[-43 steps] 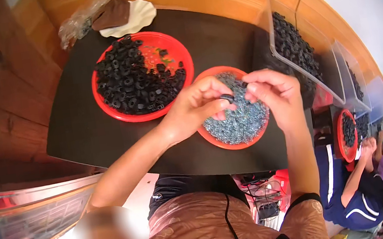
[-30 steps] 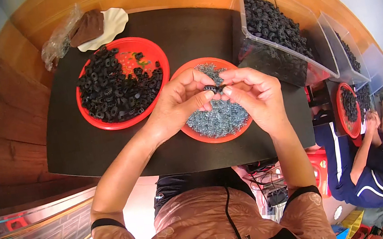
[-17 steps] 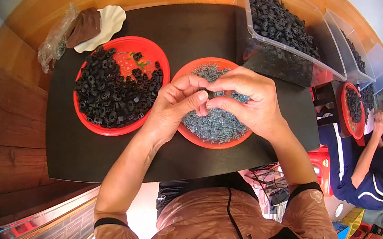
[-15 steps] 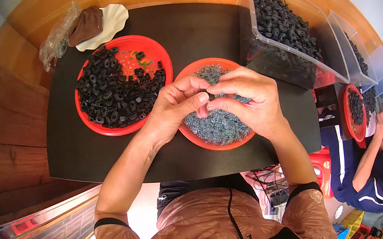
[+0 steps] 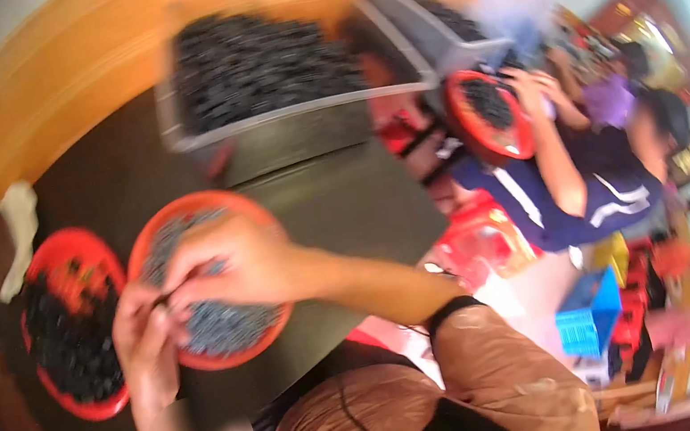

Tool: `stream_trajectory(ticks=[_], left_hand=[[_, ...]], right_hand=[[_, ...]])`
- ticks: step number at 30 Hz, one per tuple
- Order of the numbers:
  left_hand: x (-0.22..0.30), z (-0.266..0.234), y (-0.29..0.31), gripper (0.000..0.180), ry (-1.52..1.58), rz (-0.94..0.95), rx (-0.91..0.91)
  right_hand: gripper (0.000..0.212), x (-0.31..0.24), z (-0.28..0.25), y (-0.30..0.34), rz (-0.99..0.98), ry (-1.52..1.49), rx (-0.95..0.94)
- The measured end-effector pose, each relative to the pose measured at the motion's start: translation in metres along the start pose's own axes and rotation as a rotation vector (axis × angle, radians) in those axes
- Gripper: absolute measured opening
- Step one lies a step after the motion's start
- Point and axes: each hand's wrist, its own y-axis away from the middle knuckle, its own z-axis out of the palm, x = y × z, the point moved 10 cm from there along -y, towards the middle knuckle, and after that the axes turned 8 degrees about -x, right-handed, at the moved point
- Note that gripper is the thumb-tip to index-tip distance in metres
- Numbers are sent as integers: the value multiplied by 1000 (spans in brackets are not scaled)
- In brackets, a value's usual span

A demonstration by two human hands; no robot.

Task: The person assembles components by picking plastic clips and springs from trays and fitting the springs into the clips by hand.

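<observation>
My left hand (image 5: 145,333) and my right hand (image 5: 230,261) meet fingertip to fingertip over the near edge of a red-orange bowl (image 5: 268,214) filled with small grey-blue pieces (image 5: 231,324). Pinched between both sets of fingers is a small black plastic part (image 5: 163,302), mostly covered and smeared by motion. Both hands are closed. Left of them, a red tray (image 5: 71,250) carries a heap of small black plastic parts (image 5: 76,344).
A clear plastic bin (image 5: 284,117) full of black parts stands at the table's back, a second bin (image 5: 421,9) beside it. To the right, a person (image 5: 600,175) in dark blue works over another red tray (image 5: 478,145). A blue crate (image 5: 591,316) sits beyond.
The view has swung to the right, so the table and trays now lie further left and more of the room shows. My hands stay together at the bowl, still pinching the black part.
</observation>
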Motion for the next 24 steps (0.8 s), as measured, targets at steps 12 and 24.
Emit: stream_trajectory(ticks=[12, 24], left_hand=[[18, 13, 14, 24, -187, 119, -49], [21, 4, 15, 7, -307, 178, 34]], right_hand=[[11, -15, 11, 5, 8, -168, -60], [17, -9, 14, 7, -2, -190, -79]])
